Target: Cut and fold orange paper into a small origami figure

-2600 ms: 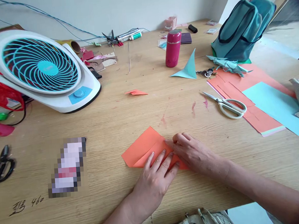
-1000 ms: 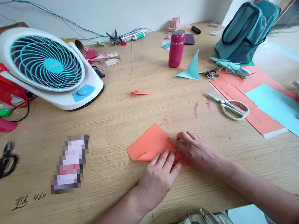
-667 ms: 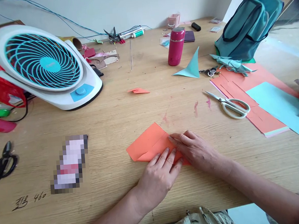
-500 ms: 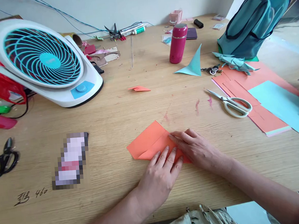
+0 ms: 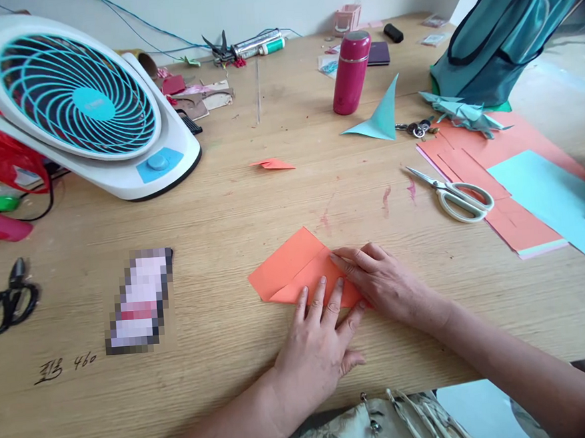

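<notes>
A sheet of orange paper (image 5: pixel 288 264) lies on the wooden table in front of me, with one flap folded over along its lower side. My left hand (image 5: pixel 314 341) rests flat on the folded part, fingers spread and pressing it down. At the paper's right end, my right hand (image 5: pixel 391 279) has its fingers together, gripping the folded edge. My hands cover the paper's right-hand part. A small folded orange paper piece (image 5: pixel 272 164) lies farther back on the table.
White-handled scissors (image 5: pixel 454 194) and stacked orange and blue sheets (image 5: pixel 546 194) lie to the right. Farther back stand a magenta flask (image 5: pixel 352 74), a folded blue paper (image 5: pixel 378 121) and a teal bag (image 5: pixel 495 44). A fan (image 5: pixel 89 106), a blurred-out phone (image 5: pixel 140 299) and black scissors (image 5: pixel 10 299) are leftward.
My left hand has slid slightly down and right along the paper, its fingers spreading wider and its thumb now showing. The folded flap lies flatter. My view has tilted slightly.
</notes>
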Motion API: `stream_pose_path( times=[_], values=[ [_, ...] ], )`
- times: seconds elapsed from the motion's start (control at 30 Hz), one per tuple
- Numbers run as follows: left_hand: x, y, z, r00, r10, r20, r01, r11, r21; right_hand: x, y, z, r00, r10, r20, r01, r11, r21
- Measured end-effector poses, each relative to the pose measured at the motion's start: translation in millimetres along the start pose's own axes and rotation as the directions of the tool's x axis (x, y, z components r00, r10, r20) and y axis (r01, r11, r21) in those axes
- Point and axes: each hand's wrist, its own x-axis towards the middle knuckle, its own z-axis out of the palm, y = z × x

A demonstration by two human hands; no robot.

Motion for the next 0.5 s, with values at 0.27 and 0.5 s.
stream_pose_path(
  times=[0.27, 0.5],
  values=[
    [-9.6, -5.2, 7.1, 0.999, -0.018, 0.027, 0.019, 0.999, -0.043, 0.2, 0.0, 0.1, 1.000, -0.004, 0.006, 0.004, 1.000, -0.014],
    [-49.8, -5.5, 8.0, 0.998, 0.028, 0.053, -0.028, 1.000, -0.004, 0.7, -0.6, -0.2, 1.000, 0.028, 0.011, -0.028, 0.999, -0.017]
  ],
)
